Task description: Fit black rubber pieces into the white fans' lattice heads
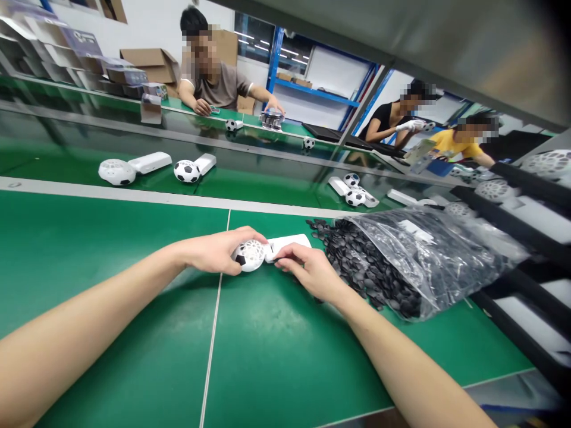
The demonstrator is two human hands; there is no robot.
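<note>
A white handheld fan (253, 257) with a round, soccer-ball-style head lies on the green table. My left hand (222, 249) grips its head from the left, thumb and fingers around the rim. One black patch shows on the head's lower left; the rest of the lattice visible is white. The handle (292, 242) points right. My right hand (310, 268) is closed in a pinch beside the handle's near edge, with a small black piece at the fingertips, partly hidden. Right of this hand, many black pieces (357, 255) spill from a clear plastic bag (446, 255).
Beyond the table edge, a green conveyor belt (250, 184) carries several fans, some with black patches (187, 171) and a plain white one (116, 172). Black trays (530, 226) stack at right. Co-workers (218, 83) sit across; boxes (66, 47) stand far left.
</note>
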